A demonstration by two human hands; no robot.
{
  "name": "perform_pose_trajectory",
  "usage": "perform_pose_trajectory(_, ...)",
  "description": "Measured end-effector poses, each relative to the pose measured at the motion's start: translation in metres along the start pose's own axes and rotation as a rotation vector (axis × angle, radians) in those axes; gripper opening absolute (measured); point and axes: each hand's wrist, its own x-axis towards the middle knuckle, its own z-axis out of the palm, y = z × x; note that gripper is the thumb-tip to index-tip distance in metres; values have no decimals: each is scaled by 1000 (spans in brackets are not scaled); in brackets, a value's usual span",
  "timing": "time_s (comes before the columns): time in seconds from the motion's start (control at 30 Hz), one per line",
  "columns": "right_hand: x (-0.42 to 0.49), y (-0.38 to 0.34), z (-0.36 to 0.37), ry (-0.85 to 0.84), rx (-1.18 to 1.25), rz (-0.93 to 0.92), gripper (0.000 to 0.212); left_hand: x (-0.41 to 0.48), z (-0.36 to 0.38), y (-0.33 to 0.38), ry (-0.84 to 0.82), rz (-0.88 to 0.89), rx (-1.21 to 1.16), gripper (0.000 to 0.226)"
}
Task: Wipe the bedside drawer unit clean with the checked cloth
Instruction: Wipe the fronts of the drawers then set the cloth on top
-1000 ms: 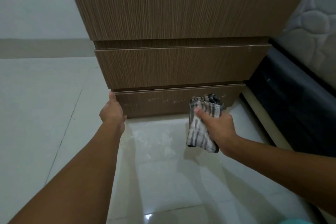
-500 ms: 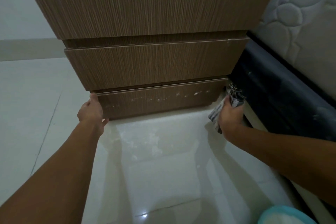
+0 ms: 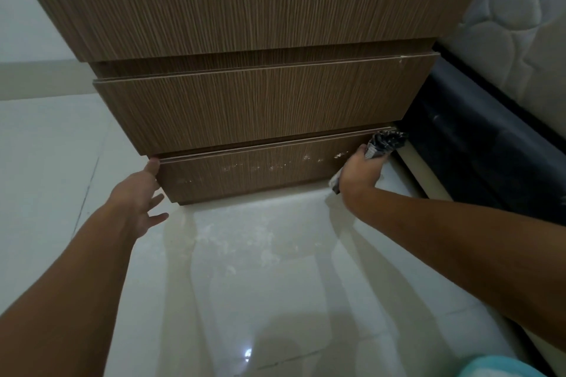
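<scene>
Head view, looking down the front of a brown wood-grain bedside drawer unit (image 3: 251, 95) that is standing on a glossy pale tiled floor (image 3: 263, 291). The unit is showing a tall upper front, a middle drawer front and a low bottom drawer front (image 3: 257, 174); a row of whitish specks (image 3: 269, 166) is running across the bottom front toward its right end. The left hand (image 3: 137, 196) is resting against the left end of the bottom drawer front, its thumb touching the upper left corner and its fingers (image 3: 154, 203) spreading loosely, grasping nothing. The right hand (image 3: 360, 173) is closing around a bunched grey-and-white checked cloth (image 3: 384, 145) and pressing it to the right end of the bottom drawer front, at the corner where the unit is meeting a dark glossy bed frame (image 3: 477, 162). Part of the cloth is sticking up above the fist and a small part is showing below the wrist. A white quilted mattress (image 3: 520, 24) is lying on the frame at upper right. Pale smears are showing on the floor just before the unit.
</scene>
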Motion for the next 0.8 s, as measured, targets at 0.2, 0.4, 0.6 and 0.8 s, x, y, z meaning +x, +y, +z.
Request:
perform_pose_trajectory(0.2,-32,15,21,-111,-157,-92,79,-5,0,2,12,2,34,56)
perform_pose_trajectory(0.4,-81,34,46,-299,-284,-150,79,-11,-1,5,-2,-3,42,54)
perform_pose_trajectory(0.6,-138,53,69,-569,-347,-108,85,-17,-3,10,-26,-22,42,50)
perform_pose_trajectory(0.8,-188,59,92,-765,-375,-129,79,-20,-7,17,-26,-39,63,54)
